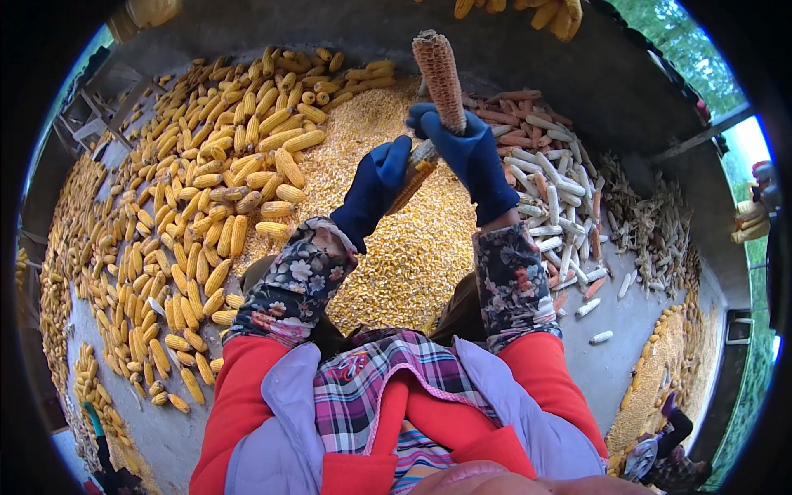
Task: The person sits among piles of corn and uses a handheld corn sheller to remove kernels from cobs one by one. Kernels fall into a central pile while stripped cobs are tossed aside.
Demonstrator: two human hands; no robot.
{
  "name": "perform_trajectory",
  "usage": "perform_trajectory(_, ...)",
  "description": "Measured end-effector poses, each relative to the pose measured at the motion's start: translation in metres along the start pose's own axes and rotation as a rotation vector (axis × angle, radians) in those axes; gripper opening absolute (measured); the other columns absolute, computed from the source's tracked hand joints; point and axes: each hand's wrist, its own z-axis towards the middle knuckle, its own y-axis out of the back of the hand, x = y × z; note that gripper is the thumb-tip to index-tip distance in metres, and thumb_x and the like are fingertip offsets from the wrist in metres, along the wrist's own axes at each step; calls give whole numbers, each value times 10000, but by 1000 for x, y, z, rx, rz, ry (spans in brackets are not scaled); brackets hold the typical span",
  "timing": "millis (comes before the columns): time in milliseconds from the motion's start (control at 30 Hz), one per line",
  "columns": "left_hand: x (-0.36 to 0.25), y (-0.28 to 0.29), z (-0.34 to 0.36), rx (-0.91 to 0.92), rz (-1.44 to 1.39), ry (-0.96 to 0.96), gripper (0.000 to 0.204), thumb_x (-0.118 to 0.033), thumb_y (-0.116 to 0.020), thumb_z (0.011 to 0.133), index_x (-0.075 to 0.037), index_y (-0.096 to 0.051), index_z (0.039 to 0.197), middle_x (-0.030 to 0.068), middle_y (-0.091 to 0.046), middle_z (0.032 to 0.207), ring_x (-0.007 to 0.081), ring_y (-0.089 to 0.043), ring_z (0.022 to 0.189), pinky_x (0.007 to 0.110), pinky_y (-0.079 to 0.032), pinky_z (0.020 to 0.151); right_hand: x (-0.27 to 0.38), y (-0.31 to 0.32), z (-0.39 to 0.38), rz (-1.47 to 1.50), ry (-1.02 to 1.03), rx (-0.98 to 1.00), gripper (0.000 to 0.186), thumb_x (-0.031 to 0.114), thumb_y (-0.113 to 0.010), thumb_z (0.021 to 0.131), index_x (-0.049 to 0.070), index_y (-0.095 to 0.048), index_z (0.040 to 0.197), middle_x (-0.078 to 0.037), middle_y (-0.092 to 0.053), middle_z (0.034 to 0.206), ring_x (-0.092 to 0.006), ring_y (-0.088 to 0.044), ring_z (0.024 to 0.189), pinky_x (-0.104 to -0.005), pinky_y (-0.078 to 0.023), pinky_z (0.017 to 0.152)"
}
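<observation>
Both my hands wear dark blue gloves and floral sleeve covers. My right hand (472, 153) grips a stripped reddish-brown corn cob (439, 70) that stands upright above my fist. My left hand (375, 186) is closed on the lower end of an ear (410, 175) that still carries yellow kernels; it slants up to touch the base of the bare cob. Below both hands lies a mound of loose yellow kernels (412, 247).
A big pile of whole yellow corn ears (198, 190) covers the concrete floor to my left. Bare red and white cobs (553, 181) lie heaped to the right, husk scraps (648, 223) beyond them. Another person (664, 450) crouches at lower right.
</observation>
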Motion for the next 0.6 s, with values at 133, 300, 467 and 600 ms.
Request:
perform_trajectory(133,-1,6,-5,120,-339,367,554,-528,-450,1073,-12,-648,1098,82,-689,869,175,-666,704,321,-542,669,-14,2,3,-69,-102,143,330,251,-671,1021,-18,-720,1208,-70,-742,1074,-149,-688,994,-300,-534,913)
perform_trajectory(300,6,18,-6,109,-571,563,681,-653,-428,1038,-16,-659,1102,94,-688,882,189,-675,731,326,-549,673,-25,-5,10,-261,-232,117,315,286,-691,1001,4,-742,1131,-47,-749,981,-121,-687,884,-275,-541,793)
perform_trajectory(467,16,6,-10,104,-590,549,748,-723,-535,960,0,-667,1099,83,-683,869,185,-660,719,306,-542,682,-38,-14,8,-325,-195,-49,361,361,-761,940,0,-738,939,-28,-717,786,-102,-651,694,-284,-526,628)
perform_trajectory(600,20,16,-13,157,-433,561,585,-584,-456,1052,-27,-631,1083,98,-680,874,191,-678,722,315,-566,660,-38,-27,-5,-93,-168,-94,285,275,-767,933,-7,-734,955,-34,-723,801,-106,-666,725,-300,-542,647)
